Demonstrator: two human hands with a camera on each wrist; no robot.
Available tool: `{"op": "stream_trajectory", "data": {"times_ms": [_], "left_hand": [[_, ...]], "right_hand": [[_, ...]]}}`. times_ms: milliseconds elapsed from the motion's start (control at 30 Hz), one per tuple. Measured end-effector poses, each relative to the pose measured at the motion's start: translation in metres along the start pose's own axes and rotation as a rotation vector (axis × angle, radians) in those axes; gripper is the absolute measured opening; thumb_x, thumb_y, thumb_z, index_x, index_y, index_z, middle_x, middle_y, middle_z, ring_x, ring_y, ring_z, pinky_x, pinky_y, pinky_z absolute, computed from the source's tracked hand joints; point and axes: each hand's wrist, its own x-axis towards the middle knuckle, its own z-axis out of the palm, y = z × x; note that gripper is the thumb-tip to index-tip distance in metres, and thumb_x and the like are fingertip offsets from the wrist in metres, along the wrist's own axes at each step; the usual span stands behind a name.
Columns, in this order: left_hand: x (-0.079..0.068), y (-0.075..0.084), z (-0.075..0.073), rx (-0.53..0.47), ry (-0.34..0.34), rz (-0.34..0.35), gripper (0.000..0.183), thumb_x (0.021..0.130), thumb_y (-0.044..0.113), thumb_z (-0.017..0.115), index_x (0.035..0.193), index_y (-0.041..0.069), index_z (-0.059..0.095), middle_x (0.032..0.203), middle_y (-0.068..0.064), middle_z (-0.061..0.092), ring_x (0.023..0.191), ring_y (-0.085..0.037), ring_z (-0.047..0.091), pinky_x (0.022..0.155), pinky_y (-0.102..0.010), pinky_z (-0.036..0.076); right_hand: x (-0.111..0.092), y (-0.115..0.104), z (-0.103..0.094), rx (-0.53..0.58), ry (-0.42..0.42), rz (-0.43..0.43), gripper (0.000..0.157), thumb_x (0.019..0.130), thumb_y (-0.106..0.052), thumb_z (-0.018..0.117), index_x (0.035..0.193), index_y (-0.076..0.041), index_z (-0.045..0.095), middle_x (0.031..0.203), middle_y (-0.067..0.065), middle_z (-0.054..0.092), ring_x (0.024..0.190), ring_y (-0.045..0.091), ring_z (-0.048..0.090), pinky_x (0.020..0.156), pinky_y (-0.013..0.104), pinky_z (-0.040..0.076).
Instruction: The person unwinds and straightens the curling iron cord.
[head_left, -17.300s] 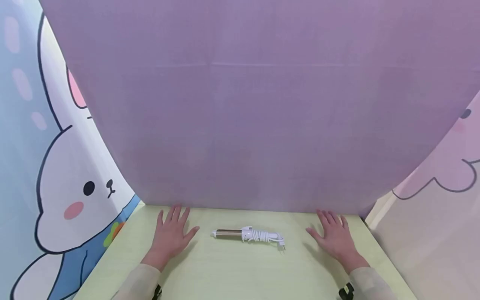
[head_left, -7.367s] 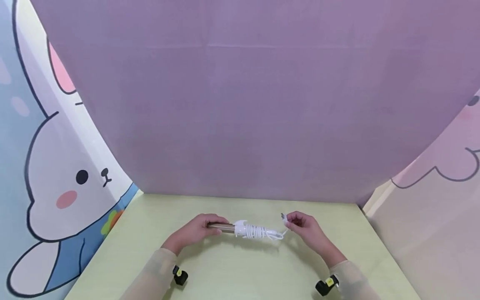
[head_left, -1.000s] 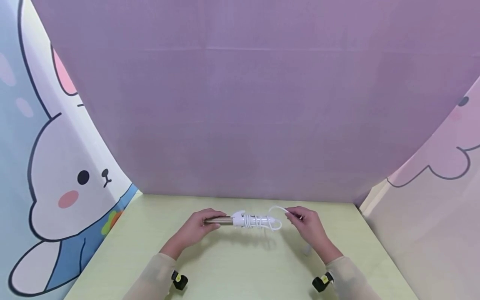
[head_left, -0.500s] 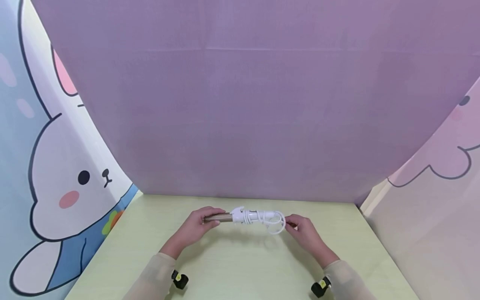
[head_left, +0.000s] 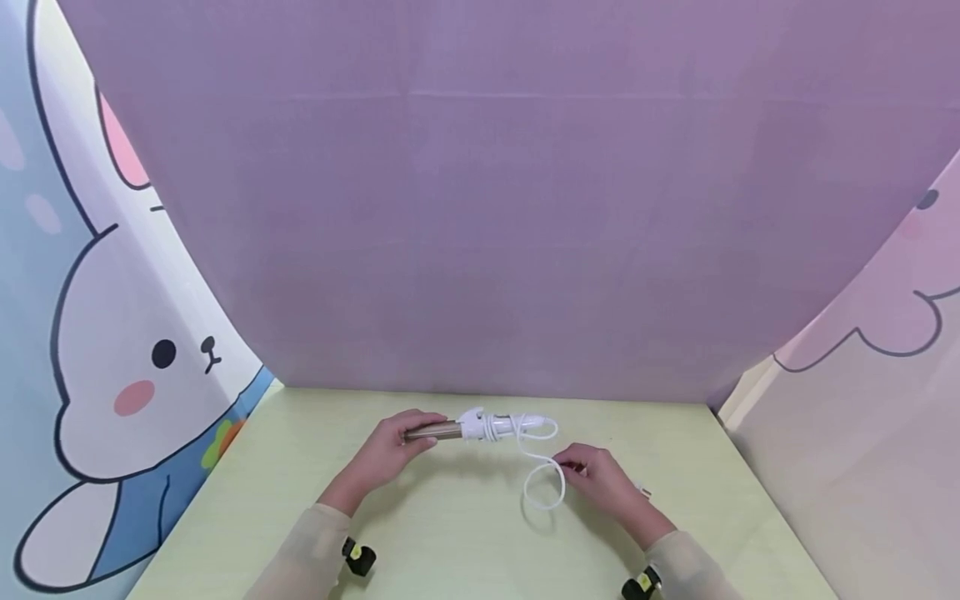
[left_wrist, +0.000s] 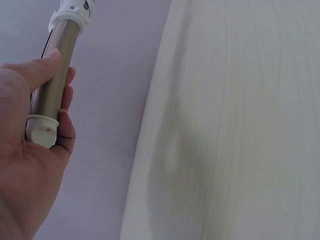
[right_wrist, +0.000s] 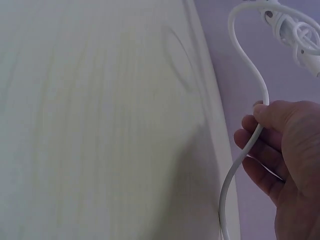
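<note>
A curling iron with a gold barrel and white handle point(head_left: 472, 425) is held above the table, roughly level. My left hand point(head_left: 381, 454) grips it by the barrel point(left_wrist: 56, 75), thumb on one side and fingers round the other; the white end cap shows at the palm in the left wrist view. Some turns of white cord still circle the handle. Between thumb and fingertips my right hand point(head_left: 600, 479) pinches a loosened stretch of the cord point(right_wrist: 259, 80), which hangs in a loop. The plug point(head_left: 643, 492) shows beside the right wrist, partly hidden.
A pale wood-grain table point(head_left: 450, 542) lies under both hands. A purple cloth point(head_left: 480, 208) rises at its far edge. Printed cartoon panels point(head_left: 112, 333) flank the table on the left and right.
Earlier the iron lay on the table with its cord wrapped. Over the last second my right hand has moved down towards me, drawing out a longer loop; my left hand has barely shifted.
</note>
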Motion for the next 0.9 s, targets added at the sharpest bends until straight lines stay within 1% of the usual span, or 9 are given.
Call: {"op": "stream_trajectory", "data": {"times_ms": [100, 167, 267, 500, 600, 700, 800, 833, 900], "left_hand": [[0.000, -0.001, 0.000, 0.005, 0.013, 0.006, 0.040, 0.103, 0.010, 0.080, 0.142, 0.021, 0.076, 0.126, 0.003, 0.076, 0.106, -0.020, 0.069, 0.088, -0.034, 0.056], [0.001, -0.002, -0.001, 0.005, 0.025, 0.009, 0.041, 0.103, 0.008, 0.080, 0.141, 0.023, 0.077, 0.125, 0.004, 0.076, 0.105, -0.019, 0.069, 0.088, -0.034, 0.056], [0.001, -0.003, -0.001, 0.009, 0.037, 0.010, 0.042, 0.102, 0.007, 0.080, 0.139, 0.026, 0.077, 0.125, 0.004, 0.076, 0.105, -0.018, 0.069, 0.088, -0.034, 0.056], [0.004, -0.004, 0.000, 0.024, 0.036, 0.020, 0.043, 0.103, 0.007, 0.080, 0.141, 0.027, 0.077, 0.128, 0.004, 0.075, 0.106, -0.018, 0.069, 0.089, -0.035, 0.056], [0.005, -0.005, 0.001, 0.034, 0.035, 0.019, 0.043, 0.102, 0.006, 0.080, 0.140, 0.027, 0.077, 0.128, 0.005, 0.075, 0.106, -0.017, 0.069, 0.088, -0.034, 0.056], [0.005, -0.005, 0.002, 0.040, 0.035, 0.020, 0.043, 0.102, 0.007, 0.081, 0.140, 0.026, 0.077, 0.126, 0.006, 0.076, 0.105, -0.016, 0.069, 0.087, -0.034, 0.056], [0.005, -0.004, 0.003, 0.035, 0.030, 0.011, 0.043, 0.102, 0.007, 0.081, 0.140, 0.027, 0.077, 0.126, 0.007, 0.075, 0.105, -0.017, 0.069, 0.087, -0.034, 0.056], [0.005, -0.004, 0.003, 0.032, 0.028, 0.010, 0.042, 0.102, 0.007, 0.081, 0.140, 0.026, 0.077, 0.126, 0.007, 0.075, 0.105, -0.017, 0.069, 0.087, -0.035, 0.057], [0.005, -0.003, 0.004, 0.031, 0.022, 0.007, 0.042, 0.103, 0.007, 0.080, 0.141, 0.025, 0.077, 0.126, 0.006, 0.075, 0.106, -0.017, 0.069, 0.088, -0.035, 0.057]], "right_hand": [[-0.001, -0.001, 0.001, 0.005, -0.018, -0.013, 0.016, 0.099, 0.003, 0.079, 0.112, -0.004, 0.083, 0.102, 0.005, 0.079, 0.091, 0.007, 0.070, 0.081, 0.029, 0.062], [-0.002, -0.002, 0.001, 0.002, -0.024, -0.022, 0.016, 0.099, 0.003, 0.079, 0.112, -0.006, 0.083, 0.101, 0.001, 0.079, 0.092, 0.007, 0.070, 0.083, 0.029, 0.062], [-0.002, -0.002, 0.002, -0.003, -0.024, -0.036, 0.019, 0.099, 0.003, 0.079, 0.113, -0.008, 0.084, 0.101, -0.002, 0.079, 0.092, 0.008, 0.071, 0.082, 0.030, 0.062], [0.000, -0.004, 0.003, 0.003, 0.019, -0.054, 0.019, 0.100, 0.002, 0.077, 0.119, -0.001, 0.081, 0.109, 0.009, 0.079, 0.096, 0.011, 0.073, 0.086, 0.033, 0.063], [0.001, -0.008, 0.005, 0.035, 0.047, -0.052, 0.016, 0.104, -0.002, 0.075, 0.119, -0.002, 0.081, 0.112, 0.012, 0.079, 0.095, 0.012, 0.072, 0.085, 0.034, 0.062], [0.001, -0.015, 0.009, 0.085, 0.066, -0.006, 0.015, 0.107, -0.010, 0.074, 0.120, -0.006, 0.081, 0.113, 0.010, 0.080, 0.096, 0.012, 0.072, 0.087, 0.035, 0.061], [0.002, -0.025, 0.018, 0.152, 0.078, 0.076, 0.019, 0.110, -0.020, 0.072, 0.123, -0.008, 0.081, 0.114, 0.006, 0.081, 0.099, 0.013, 0.072, 0.091, 0.032, 0.059], [0.003, -0.029, 0.022, 0.186, 0.078, 0.108, 0.021, 0.110, -0.022, 0.072, 0.124, -0.008, 0.080, 0.115, 0.007, 0.081, 0.100, 0.014, 0.073, 0.092, 0.031, 0.058], [0.003, -0.035, 0.030, 0.244, 0.075, 0.146, 0.025, 0.109, -0.022, 0.073, 0.127, -0.006, 0.078, 0.114, 0.010, 0.080, 0.100, 0.019, 0.074, 0.091, 0.029, 0.058]]}}
